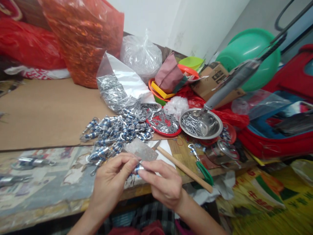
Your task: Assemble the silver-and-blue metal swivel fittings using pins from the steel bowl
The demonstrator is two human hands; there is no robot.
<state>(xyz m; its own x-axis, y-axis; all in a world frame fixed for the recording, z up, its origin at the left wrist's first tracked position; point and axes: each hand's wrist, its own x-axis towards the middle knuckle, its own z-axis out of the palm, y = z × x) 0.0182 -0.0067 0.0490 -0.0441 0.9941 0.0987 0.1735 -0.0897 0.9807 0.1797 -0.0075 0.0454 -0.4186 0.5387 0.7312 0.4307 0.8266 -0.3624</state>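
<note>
Above the table's front edge, my left hand [113,174] and my right hand [164,181] meet with pinched fingers around a small blue-and-silver metal fitting [138,168]. The fingertips hide much of it. Just behind them lies a flat grey metal block [141,150]. To its right rests a hammer [184,167] with a long wooden handle and a pointed head, lying slantwise over the table edge. A heap of similar blue-and-silver fittings [107,132], with hooks and loops on their ends, is piled behind and left of my hands.
Small metal parts fill a steel bowl [216,133], a red tray [168,133] and a clear bag [110,88]. A green-handled tool [205,173] lies at the right edge. A grey rod-like device [232,85] slants above the bowl. Two fittings [34,162] lie at left.
</note>
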